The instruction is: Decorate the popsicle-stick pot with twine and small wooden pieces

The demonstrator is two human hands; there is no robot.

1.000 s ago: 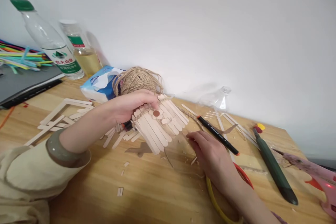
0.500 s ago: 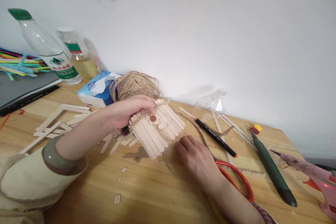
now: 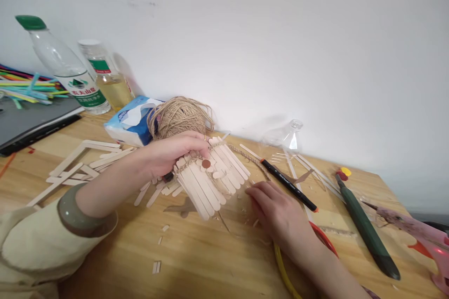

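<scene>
My left hand (image 3: 182, 148) is closed on the top of a craft-stick panel (image 3: 199, 186), holding it tilted above the table. Twine runs across the panel near its upper end, and a flower of pale petals with a brown round centre (image 3: 206, 163) sits on it. Just right of the panel is my right hand (image 3: 277, 205), low over the table with fingers curled together; whatever is in them is hidden. Under that wrist lie scissors, with a red handle (image 3: 324, 238) and a yellow handle (image 3: 285, 273) showing. A thin strand (image 3: 223, 221) hangs below the panel.
Loose craft sticks (image 3: 75, 168) lie left, below a tissue pack (image 3: 129, 119) and a twine ball (image 3: 182, 117). Two bottles stand behind, one green-capped (image 3: 66, 67). A black marker (image 3: 289, 184), a green-handled tool (image 3: 368, 229) and a pink glue gun (image 3: 414, 231) lie right.
My right hand has moved a little to the right, away from the panel, covering more of the red scissor handle. The panel in my left hand has dipped slightly.
</scene>
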